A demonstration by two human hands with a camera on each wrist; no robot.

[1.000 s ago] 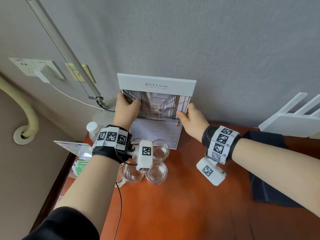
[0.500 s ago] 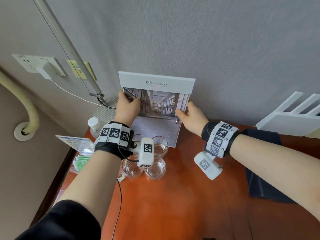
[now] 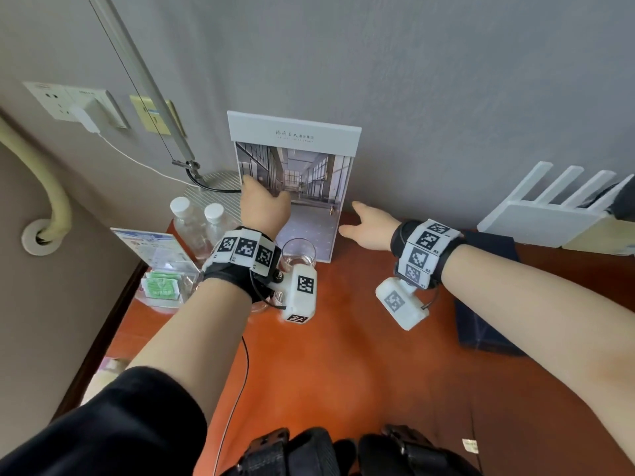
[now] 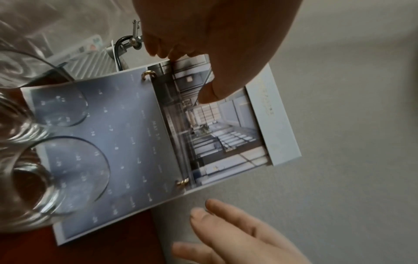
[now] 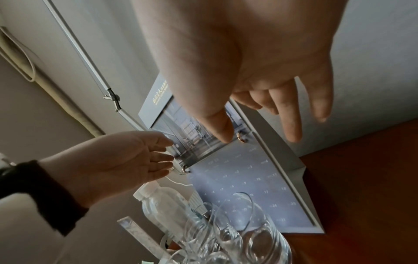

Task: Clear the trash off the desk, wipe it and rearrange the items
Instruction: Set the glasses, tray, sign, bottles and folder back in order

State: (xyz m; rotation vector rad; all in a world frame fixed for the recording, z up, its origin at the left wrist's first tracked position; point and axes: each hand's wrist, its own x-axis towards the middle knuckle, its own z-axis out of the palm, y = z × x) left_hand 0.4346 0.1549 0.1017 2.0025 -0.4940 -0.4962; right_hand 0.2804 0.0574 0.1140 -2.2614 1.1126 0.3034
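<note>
A desk calendar point(image 3: 299, 166) with a building photo stands upright at the back of the red-brown desk point(image 3: 343, 365), against the grey wall. My left hand point(image 3: 263, 201) is at the calendar's left edge. Its fingers are nearly straight, and the thumb point(image 4: 209, 94) lies over the photo. My right hand point(image 3: 355, 219) hovers open just right of the calendar point(image 5: 248, 187), fingers spread and apart from it. Clear drinking glasses point(image 3: 299, 253) stand right in front of the calendar's lower left corner, under my left wrist.
Two water bottles point(image 3: 197, 218) and a lamp base point(image 3: 214, 190) stand at the back left. An acrylic holder with green packets point(image 3: 161, 286) sits at the left edge. A dark folder point(image 3: 481, 321) lies on the right, with a white router point(image 3: 563, 207) behind it.
Both hands held the calendar's sides before. Now the right hand has let go and dropped to the right, and the left hand's fingers have straightened. The calendar stays upright.
</note>
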